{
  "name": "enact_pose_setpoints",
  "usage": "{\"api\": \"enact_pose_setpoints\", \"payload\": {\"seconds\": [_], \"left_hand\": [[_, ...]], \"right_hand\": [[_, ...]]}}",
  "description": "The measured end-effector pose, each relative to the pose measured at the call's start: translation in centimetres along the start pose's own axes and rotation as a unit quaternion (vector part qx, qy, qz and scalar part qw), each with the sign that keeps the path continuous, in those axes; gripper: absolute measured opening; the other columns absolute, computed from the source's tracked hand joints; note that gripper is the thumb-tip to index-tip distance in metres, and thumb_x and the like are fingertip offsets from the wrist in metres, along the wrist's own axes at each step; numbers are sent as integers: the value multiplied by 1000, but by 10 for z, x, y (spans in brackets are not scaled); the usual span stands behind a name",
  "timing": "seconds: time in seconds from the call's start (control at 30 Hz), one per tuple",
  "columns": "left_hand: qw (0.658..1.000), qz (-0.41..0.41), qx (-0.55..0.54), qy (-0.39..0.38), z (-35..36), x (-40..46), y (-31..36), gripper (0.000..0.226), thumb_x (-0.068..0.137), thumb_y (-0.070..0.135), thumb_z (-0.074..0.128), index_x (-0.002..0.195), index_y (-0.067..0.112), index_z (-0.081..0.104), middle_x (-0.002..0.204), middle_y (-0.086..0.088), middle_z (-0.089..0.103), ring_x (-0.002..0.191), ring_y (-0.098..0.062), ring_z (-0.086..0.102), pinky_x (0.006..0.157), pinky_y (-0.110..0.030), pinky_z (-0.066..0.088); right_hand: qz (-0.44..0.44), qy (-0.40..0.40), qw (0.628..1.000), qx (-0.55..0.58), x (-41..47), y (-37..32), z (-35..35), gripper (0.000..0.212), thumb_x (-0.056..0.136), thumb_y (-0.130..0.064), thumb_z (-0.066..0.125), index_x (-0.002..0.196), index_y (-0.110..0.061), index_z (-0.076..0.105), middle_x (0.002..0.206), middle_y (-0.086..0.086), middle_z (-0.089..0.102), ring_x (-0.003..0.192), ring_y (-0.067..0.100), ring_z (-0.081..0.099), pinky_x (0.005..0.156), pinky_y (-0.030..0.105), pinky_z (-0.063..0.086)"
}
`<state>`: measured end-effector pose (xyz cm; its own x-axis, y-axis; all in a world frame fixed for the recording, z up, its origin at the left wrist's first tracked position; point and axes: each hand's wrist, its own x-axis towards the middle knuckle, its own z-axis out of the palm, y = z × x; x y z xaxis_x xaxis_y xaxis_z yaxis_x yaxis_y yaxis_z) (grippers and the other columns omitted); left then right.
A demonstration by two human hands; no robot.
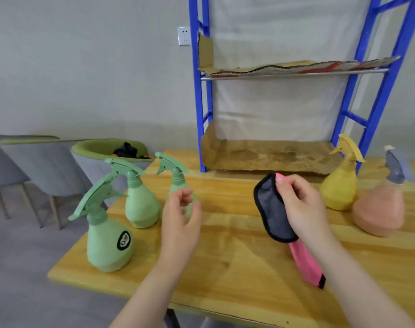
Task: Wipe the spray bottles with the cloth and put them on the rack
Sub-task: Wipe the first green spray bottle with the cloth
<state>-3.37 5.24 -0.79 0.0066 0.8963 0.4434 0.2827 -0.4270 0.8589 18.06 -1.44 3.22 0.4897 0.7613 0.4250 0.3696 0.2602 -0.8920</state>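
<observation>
Matt green plastic spray bottles (140,200); soft cloth (273,209), grey and pink, black-edged; smooth varnished wooden desk (237,268); blue painted metal rack (198,91) lined with rough brown cardboard (273,155).

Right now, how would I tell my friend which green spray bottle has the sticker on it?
Find the wooden table in front of the blue rack. Three green spray bottles stand at its left end. The sticker bottle is the nearest of them, by the table's front left corner, and alone bears a round black label.
</observation>
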Motion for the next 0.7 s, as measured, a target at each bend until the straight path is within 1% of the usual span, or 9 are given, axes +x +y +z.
{"api": "enact_pose_setpoints", "payload": {"seconds": [0.1, 0.17, 0.27, 0.33, 0.4, 0.43, 0.5, 0.57, 0.7], "left_hand": [[998, -47, 33, 40, -16, 10, -13, 42, 93, 21, 61, 132, 22, 44, 129, 6, 49, 123, -15, 46, 108, -38, 38], [996, -74, 42, 34, -21, 16, -15, 54, 95, 27, 59, 143, 20, 35, 143, 6, 41, 136, -14, 36, 114, -35, 30], [995, -89, 40, 9, -20, 28, -17, 61, 96, 36, 57, 150, 22, 30, 151, 8, 37, 140, -11, 32, 116, -37, 30], [996, -74, 46, 3, -16, 37, -18, 60, 95, 37, 58, 148, 21, 35, 147, 8, 43, 137, -10, 36, 113, -32, 32], [997, -61, 45, 10, -13, 45, -18, 57, 94, 38, 62, 144, 20, 42, 137, 10, 51, 128, -8, 44, 104, -26, 36], [997, -56, 42, 17, -12, 48, -17, 54, 93, 37, 64, 140, 19, 46, 130, 12, 55, 122, -5, 47, 100, -23, 37], [998, -44, 29, 32, -12, 54, -16, 49, 90, 35, 68, 133, 19, 52, 118, 16, 56, 115, -3, 50, 95, -21, 38], [998, -34, 26, 38, -12, 60, -17, 45, 89, 33, 69, 130, 18, 55, 114, 17, 55, 111, -2, 50, 94, -21, 38], [1000, -6, 25, 18, -2, 67, -20, 33, 91, 29, 67, 122, 23, 58, 109, 19, 58, 105, 0, 50, 84, -9, 35]], "right_hand": [[-15, -16, 1000, 1, 1, -1, 30, 28, 101, -31, 54, 81, -13, 64, 79, 1, 67, 77, 10, 62, 67, 19, 44], [-2, -28, 1000, 1, 3, 1, 46, 29, 100, -31, 55, 81, -11, 66, 80, 4, 68, 77, 13, 62, 65, 18, 42], [56, -32, 998, 13, 5, 2, 62, 31, 99, -32, 58, 80, -10, 70, 85, 11, 71, 72, 7, 60, 63, 16, 42], [115, -28, 992, 48, 5, 3, 65, 31, 98, -36, 59, 83, -13, 73, 89, 7, 74, 81, 6, 64, 73, 21, 48], [177, -21, 979, 97, 6, 4, 65, 30, 96, -41, 60, 86, -16, 75, 92, 3, 76, 95, 19, 69, 89, 37, 53], [198, -20, 973, 120, 5, 4, 63, 29, 96, -41, 61, 87, -18, 76, 93, 1, 77, 97, 22, 70, 93, 42, 54], [220, -16, 964, 149, 4, 4, 56, 23, 97, -38, 61, 90, -21, 76, 93, -1, 78, 97, 21, 71, 95, 44, 53], [227, -12, 960, 161, 3, 7, 46, 20, 97, -35, 61, 91, -22, 74, 93, -2, 78, 94, 20, 72, 95, 43, 53], [213, -1, 962, 168, 7, 12, 24, 21, 97, -32, 62, 81, -27, 75, 92, -1, 77, 91, 18, 72, 90, 43, 52]]}}
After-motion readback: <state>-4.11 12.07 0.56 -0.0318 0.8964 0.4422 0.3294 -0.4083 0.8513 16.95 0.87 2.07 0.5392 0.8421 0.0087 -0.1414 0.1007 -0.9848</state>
